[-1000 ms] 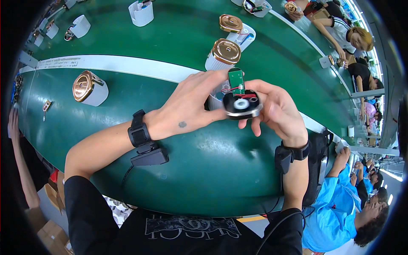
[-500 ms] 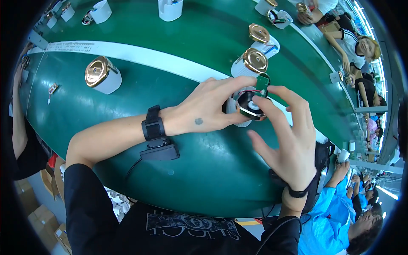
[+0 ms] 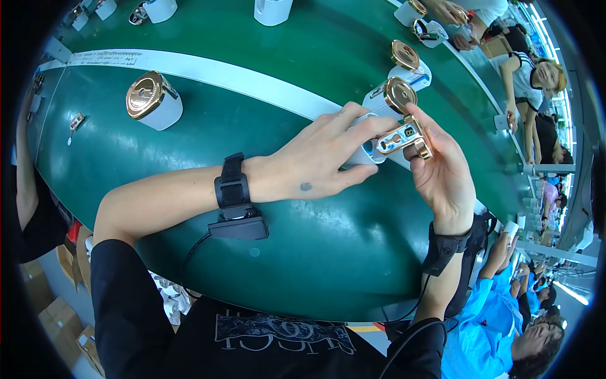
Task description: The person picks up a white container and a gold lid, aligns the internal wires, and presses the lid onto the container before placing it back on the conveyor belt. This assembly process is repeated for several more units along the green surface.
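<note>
**Left hand (image 3: 315,151) grips white housing (image 3: 377,156), right hand (image 3: 447,167) pinches gold-rimmed part (image 3: 398,138)**

Right of centre in the frame, I see the left hand curled round the housing, thumb on the near side and fingers on the far side. I have the right hand pinching the gold-rimmed part between thumb and fingers, its panel turned upward, just beside the housing's mouth. The left forefinger reaches over to that part; whether it presses on it, I cannot tell.

Black straps circle both wrists, and I make out a black box (image 3: 238,227) under the left one.

Just beyond the hands I see a gold-topped container (image 3: 400,95), with a gold lid (image 3: 405,55) behind it on another white body (image 3: 419,77). Left of centre, a gold-topped unit (image 3: 154,101) stands on the green table (image 3: 303,252); near the left edge lies a small component (image 3: 76,121). I find a person in blue (image 3: 476,335) at lower right and cardboard boxes (image 3: 62,319) at lower left.
</note>
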Available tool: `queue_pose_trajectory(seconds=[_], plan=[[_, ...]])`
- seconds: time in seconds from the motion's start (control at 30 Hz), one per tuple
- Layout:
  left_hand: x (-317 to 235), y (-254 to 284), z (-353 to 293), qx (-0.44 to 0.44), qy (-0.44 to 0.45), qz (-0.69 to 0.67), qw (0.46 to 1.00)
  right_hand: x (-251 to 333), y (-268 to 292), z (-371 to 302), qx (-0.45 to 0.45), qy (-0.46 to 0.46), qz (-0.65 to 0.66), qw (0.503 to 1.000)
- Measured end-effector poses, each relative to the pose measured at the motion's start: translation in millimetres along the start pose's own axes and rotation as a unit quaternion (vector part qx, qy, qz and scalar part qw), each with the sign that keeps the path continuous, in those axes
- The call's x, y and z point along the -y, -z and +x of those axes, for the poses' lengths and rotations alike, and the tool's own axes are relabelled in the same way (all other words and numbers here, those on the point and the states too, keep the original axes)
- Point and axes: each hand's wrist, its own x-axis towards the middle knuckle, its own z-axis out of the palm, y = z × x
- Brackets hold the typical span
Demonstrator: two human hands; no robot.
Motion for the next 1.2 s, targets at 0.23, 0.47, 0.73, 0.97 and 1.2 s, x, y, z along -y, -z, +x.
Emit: queue_pose_trajectory(seconds=[0.23,0.47,0.73,0.97,1.2], plan=[[3,7,-2,0.027,0.027,-0.034,0.999,-18,-31,-8,-0.004,0.128,-0.230,0.965],[2,3,-6,0.056,0.014,-0.043,0.997,-7,-21,-16,0.128,0.426,-0.686,0.576],[-11,20,2,0.098,0.129,-0.141,0.977,-46,-10,0,-0.021,0.313,-0.481,0.818],[1,11,-4,0.088,0.076,-0.089,0.989,-32,-21,-1,0.018,0.178,-0.429,0.885],[-2,9,-10,0.076,0.079,-0.093,0.990,-28,-10,-3,0.075,0.253,-0.498,0.826]])
